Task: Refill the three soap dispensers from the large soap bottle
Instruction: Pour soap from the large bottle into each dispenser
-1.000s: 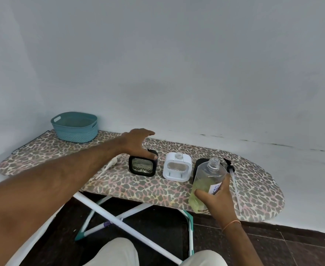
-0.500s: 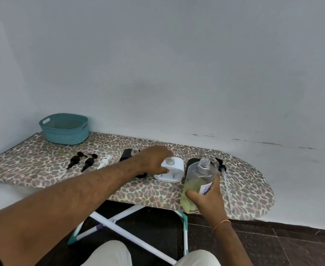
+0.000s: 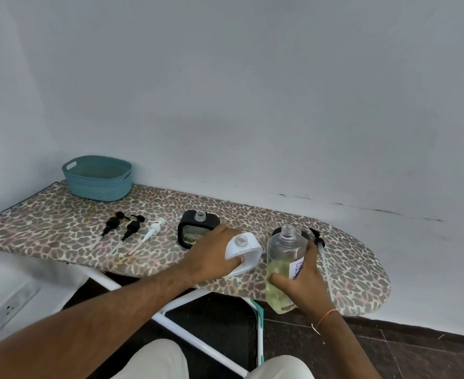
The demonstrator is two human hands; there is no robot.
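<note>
Left hand (image 3: 211,255) clamped on white dispenser (image 3: 246,248), tilted, open neck up, just left of bottle (image 3: 284,269). Right hand (image 3: 303,280) wrapped round bottle, upright, uncapped, near board (image 3: 61,222) edge. Pour likely needs leftward tip.

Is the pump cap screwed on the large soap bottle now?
No. The large soap bottle in the right hand has a bare, open neck.

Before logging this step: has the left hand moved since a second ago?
Yes. The left hand went rightward from the black dispenser to grip the white dispenser beside it.
</note>
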